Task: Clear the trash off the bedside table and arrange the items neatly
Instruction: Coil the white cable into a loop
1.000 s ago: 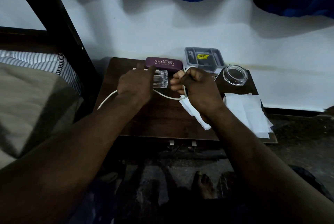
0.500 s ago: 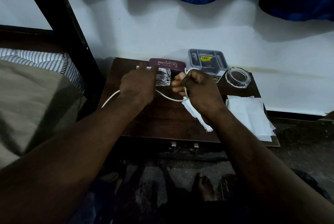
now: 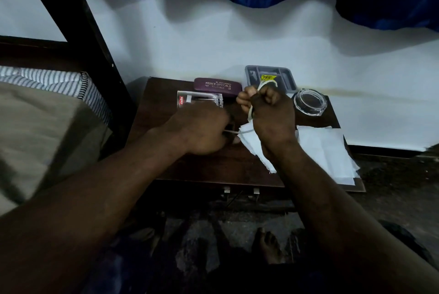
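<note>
Bare front of table (image 3: 213, 170); spectacle case (image 3: 217, 86), clear box (image 3: 199, 100), tray (image 3: 268, 67), glass dish (image 3: 310, 102) along the back, papers (image 3: 327, 151) right.

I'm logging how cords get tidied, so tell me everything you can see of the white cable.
The cable is a thin, white, flexible cord, seemingly plastic-sheathed. The right hand grips it in a fist; a small loop sticks out above the knuckles, in front of the grey tray, and a strand runs down the hand's inner side. Another short stretch runs level to the left hand, which seems to pinch it just above the table. Its ends are hidden.
</note>
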A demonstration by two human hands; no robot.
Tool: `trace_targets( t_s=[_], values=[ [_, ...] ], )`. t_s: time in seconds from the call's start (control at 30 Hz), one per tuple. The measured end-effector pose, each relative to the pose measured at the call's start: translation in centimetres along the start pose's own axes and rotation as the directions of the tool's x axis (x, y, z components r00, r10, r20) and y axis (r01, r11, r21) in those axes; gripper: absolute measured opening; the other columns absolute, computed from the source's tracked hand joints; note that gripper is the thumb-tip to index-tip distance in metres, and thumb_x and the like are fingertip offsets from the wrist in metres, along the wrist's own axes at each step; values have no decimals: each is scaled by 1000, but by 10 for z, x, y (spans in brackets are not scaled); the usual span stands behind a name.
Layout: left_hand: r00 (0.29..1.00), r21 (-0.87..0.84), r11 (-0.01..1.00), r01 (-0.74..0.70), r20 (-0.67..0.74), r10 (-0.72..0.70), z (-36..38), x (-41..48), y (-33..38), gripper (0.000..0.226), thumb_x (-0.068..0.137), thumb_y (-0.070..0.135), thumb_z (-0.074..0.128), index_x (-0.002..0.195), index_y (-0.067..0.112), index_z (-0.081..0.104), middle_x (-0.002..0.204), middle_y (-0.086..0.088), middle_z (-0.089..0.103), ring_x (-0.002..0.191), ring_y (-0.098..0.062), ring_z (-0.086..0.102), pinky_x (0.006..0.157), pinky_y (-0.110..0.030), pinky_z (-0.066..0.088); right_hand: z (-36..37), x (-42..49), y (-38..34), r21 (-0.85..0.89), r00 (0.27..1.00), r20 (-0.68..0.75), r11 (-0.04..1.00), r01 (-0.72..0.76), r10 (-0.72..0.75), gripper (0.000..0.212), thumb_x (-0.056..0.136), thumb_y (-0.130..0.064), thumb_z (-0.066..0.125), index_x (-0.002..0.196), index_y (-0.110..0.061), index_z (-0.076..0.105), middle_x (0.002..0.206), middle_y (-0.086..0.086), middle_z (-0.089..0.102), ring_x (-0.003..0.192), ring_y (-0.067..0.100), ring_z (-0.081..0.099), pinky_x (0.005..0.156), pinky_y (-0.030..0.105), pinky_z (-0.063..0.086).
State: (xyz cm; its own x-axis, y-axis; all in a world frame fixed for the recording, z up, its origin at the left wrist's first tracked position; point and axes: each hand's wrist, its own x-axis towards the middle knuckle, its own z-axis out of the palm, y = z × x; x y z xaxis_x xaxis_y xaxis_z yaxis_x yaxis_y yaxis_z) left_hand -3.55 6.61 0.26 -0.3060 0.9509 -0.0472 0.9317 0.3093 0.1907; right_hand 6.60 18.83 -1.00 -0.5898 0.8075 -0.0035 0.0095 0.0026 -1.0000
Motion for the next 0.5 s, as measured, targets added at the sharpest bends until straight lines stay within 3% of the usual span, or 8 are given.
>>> trace_targets(
  t_s=[0.07, 0.13, 0.2, 0.23, 0.27, 0.33, 0.4, 0.5],
  values=[
    [996, -64, 996, -68, -58, 64, -9, -4, 3, 31, 84, 48, 51, 94, 27, 71, 92, -9, 72, 87, -31, 69, 67, -32, 49, -1, -1, 3, -153, 999, 6, 988, 35, -35, 26, 102, -9, 62, 76, -3, 61, 84, 8, 75, 86, 23, 74, 90, 48, 60],
    [989, -159, 984, -79, -137, 58, -18, -5, -1, 17, 88, 37, 60, 96, 32, 74, 96, -1, 76, 89, -25, 69, 72, -32, 51, -3, -1, 3, -410, 995, 55, 907, 94, -78, 30, 97, -19, 64, 69, -10, 56, 70, 1, 64, 72, 19, 61, 76, 48, 54],
    [990, -211, 975, -62, -138, 33, -23, -5, -9, 16, 89, 29, 66, 100, 33, 77, 101, 4, 77, 95, -20, 69, 83, -34, 54, -1, -4, 1, -541, 991, 132, 836, 93, -25, 34, 94, -21, 61, 64, -19, 46, 65, 1, 52, 68, 22, 50, 70, 44, 45],
    [993, -218, 975, -52, -114, 28, -23, -5, -13, 17, 89, 26, 66, 101, 31, 77, 103, 3, 77, 97, -20, 69, 85, -36, 53, 1, -6, 0, -574, 982, 182, 816, 70, 44, 33, 97, -19, 60, 66, -19, 49, 68, 3, 55, 70, 24, 53, 71, 42, 46],
    [996, -218, 975, -47, -90, 27, -21, -6, -15, 17, 89, 22, 66, 101, 29, 77, 104, 2, 77, 98, -20, 68, 86, -37, 53, 4, -10, 0, -584, 964, 232, 811, 32, 129, 31, 102, -20, 57, 71, -18, 55, 75, 7, 62, 70, 25, 60, 72, 39, 50],
    [995, -201, 978, -57, -88, 40, -16, -6, -18, 18, 89, 16, 66, 99, 26, 77, 105, 2, 76, 98, -19, 68, 87, -37, 53, 9, -18, 0, -527, 910, 311, 847, -75, 274, 39, 111, -28, 47, 77, -13, 59, 78, 9, 69, 61, 18, 65, 58, 29, 52],
    [992, -209, 977, -47, -127, 20, -17, -6, -22, 15, 89, 18, 68, 99, 26, 75, 104, 5, 76, 98, -17, 68, 87, -36, 52, 9, -20, -5, -469, 885, 338, 872, -137, 321, 46, 112, -37, 42, 76, -16, 61, 67, 3, 67, 50, 13, 57, 49, 24, 43],
    [973, -258, 965, -41, -232, -21, -22, -6, -33, 14, 89, 24, 73, 101, 31, 72, 94, 14, 73, 91, -9, 66, 80, -29, 49, 9, -20, -12, -373, 850, 394, 906, -200, 350, 52, 110, -43, 43, 77, -10, 67, 59, 4, 60, 47, 15, 48, 49, 26, 36]
  ],
)
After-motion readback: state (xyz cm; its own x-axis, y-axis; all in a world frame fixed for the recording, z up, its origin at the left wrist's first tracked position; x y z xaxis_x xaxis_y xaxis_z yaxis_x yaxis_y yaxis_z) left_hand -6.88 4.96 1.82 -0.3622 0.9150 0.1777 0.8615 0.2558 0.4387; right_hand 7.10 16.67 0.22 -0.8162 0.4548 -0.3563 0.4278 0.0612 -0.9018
